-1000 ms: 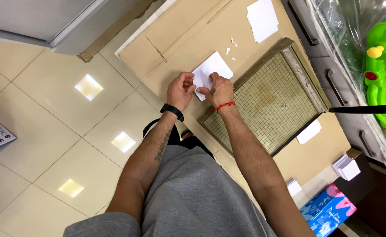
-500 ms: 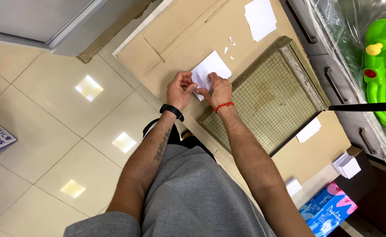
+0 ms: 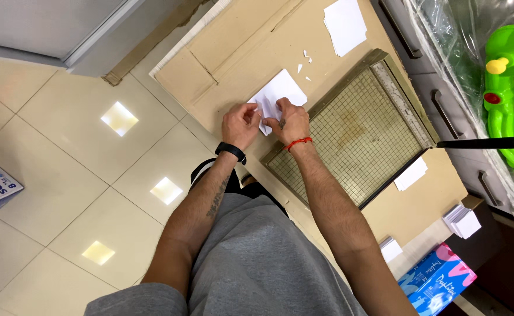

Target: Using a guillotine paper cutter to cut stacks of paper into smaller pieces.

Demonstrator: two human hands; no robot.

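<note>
A white sheet of paper (image 3: 283, 90) lies on a flat piece of cardboard (image 3: 233, 52) on the floor. My left hand (image 3: 240, 124) pinches its near left edge. My right hand (image 3: 289, 120), with a red cord at the wrist, presses on the near part of the same sheet. Both hands sit close together, thumbs almost touching. A black band is on my left wrist. Just right of the hands lies a paper cutter with a gridded board (image 3: 356, 131) and a long black arm (image 3: 485, 142) raised.
A stack of white sheets (image 3: 344, 23) lies further up the cardboard, with small paper scraps (image 3: 305, 64) near it. Smaller white paper stacks (image 3: 412, 174) (image 3: 461, 221) sit by the cutter. A blue box (image 3: 438, 281), a green plastic toy (image 3: 511, 88) and dark drawers stand to the right.
The paper and both hands have shifted slightly; the hands stay closed together on its near edge, working the sheet.
</note>
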